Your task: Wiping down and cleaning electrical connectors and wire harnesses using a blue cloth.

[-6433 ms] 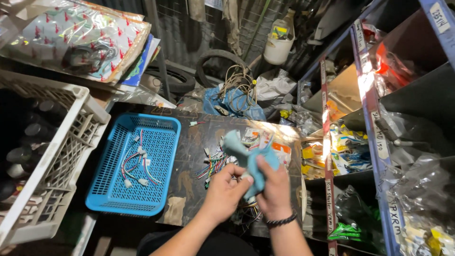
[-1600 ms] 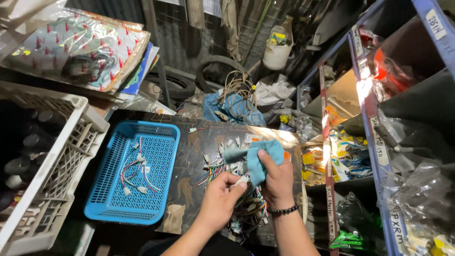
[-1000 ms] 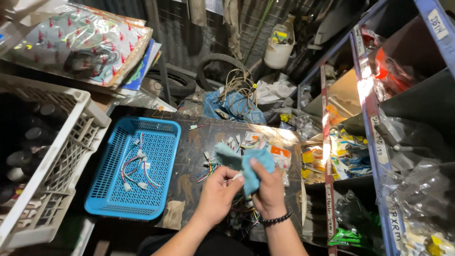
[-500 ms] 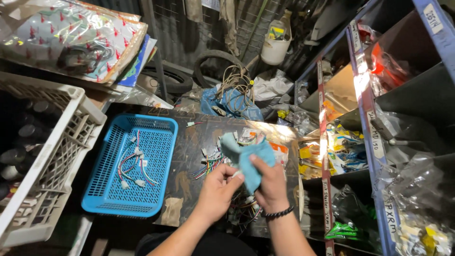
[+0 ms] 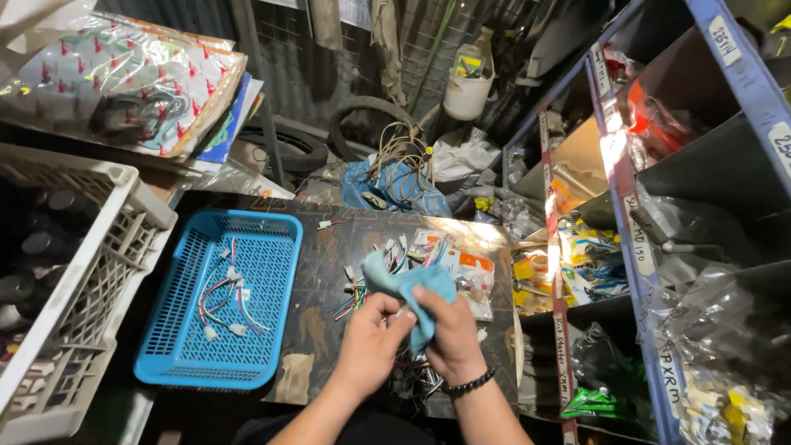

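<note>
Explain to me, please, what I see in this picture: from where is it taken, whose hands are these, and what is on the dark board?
The picture comes from a camera worn on a person's head, looking down, so both hands belong to that person. There is no machine. The left hand and the right hand, which wears a dark bead bracelet, meet over a dark work board. The right hand grips a light blue cloth; the left hand pinches something small against it, too small to name. On the board lie short coloured wire harnesses with white plugs and small printed packets. To the left lies a blue plastic basket holding a few more harnesses, and beside it a white crate. Metal shelves with bagged parts stand on the right.
</note>
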